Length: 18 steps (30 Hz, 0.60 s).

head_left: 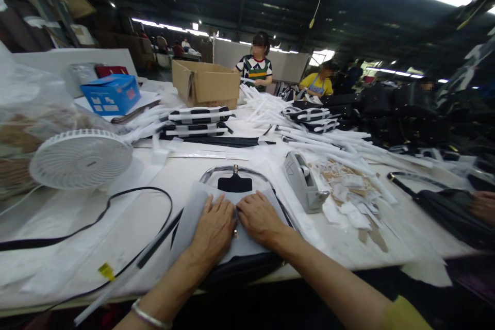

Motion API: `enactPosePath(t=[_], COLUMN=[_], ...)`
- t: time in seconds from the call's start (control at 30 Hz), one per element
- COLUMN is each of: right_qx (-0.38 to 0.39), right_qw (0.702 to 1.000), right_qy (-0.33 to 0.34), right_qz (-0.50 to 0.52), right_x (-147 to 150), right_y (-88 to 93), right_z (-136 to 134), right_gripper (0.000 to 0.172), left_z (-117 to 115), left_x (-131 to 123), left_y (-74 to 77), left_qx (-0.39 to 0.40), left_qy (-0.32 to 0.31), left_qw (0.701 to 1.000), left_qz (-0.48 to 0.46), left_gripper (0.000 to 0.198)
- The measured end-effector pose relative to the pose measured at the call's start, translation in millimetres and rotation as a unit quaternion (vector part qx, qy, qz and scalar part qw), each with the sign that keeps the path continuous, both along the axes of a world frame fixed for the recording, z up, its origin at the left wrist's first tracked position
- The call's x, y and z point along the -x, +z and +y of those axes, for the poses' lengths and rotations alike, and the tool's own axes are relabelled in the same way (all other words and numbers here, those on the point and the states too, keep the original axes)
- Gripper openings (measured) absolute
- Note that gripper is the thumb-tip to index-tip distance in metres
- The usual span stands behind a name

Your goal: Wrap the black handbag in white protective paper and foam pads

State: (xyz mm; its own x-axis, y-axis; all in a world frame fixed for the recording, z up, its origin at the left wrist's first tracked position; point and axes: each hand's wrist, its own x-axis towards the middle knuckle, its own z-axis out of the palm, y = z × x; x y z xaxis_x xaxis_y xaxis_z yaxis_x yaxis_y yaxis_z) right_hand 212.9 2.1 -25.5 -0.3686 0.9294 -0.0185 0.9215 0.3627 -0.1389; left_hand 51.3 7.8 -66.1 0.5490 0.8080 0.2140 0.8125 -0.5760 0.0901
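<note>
My left hand [212, 229] and my right hand [260, 218] lie side by side, fingers flat, pressing a sheet of white wrapping paper [193, 216] over a black handbag [240, 268] at the table's near edge. The bag's curved handle [234, 170] and its black tab [234, 184] stick out beyond the paper. A silver bangle [149, 315] sits on my left wrist. Neither hand grips anything.
A grey tape dispenser [303, 180] and paper scraps [348, 191] lie to the right. A white fan [80, 157] and a black cable [116, 201] are on the left. A cardboard box [204, 82], a blue box [112, 94] and wrapped bags [199, 122] sit farther back. Other people work behind.
</note>
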Motion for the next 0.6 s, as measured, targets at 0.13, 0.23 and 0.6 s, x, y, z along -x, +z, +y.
enactPosePath(t=[0.13,0.23,0.6], right_qx=[-0.025,-0.034,-0.017], right_qw=[0.999,0.999,0.998], right_qy=[-0.03,-0.03,-0.055], right_qz=[0.016,0.012,0.008], right_x=[-2.0,-4.3,-10.4], right_y=[-9.4,-15.0,-20.0], right_z=[0.0,-0.9,3.8], right_gripper=[0.033,0.044,0.072], left_z=[9.8,21.2,28.4], left_x=[3.7,8.8,15.2], left_y=[-4.3,-0.8,21.7], left_qx=[0.01,0.05,0.042], left_qy=[0.041,0.015,-0.014], left_qw=[0.999,0.997,0.995], left_qz=[0.024,0.055,0.089], left_gripper=[0.036,0.034,0.031])
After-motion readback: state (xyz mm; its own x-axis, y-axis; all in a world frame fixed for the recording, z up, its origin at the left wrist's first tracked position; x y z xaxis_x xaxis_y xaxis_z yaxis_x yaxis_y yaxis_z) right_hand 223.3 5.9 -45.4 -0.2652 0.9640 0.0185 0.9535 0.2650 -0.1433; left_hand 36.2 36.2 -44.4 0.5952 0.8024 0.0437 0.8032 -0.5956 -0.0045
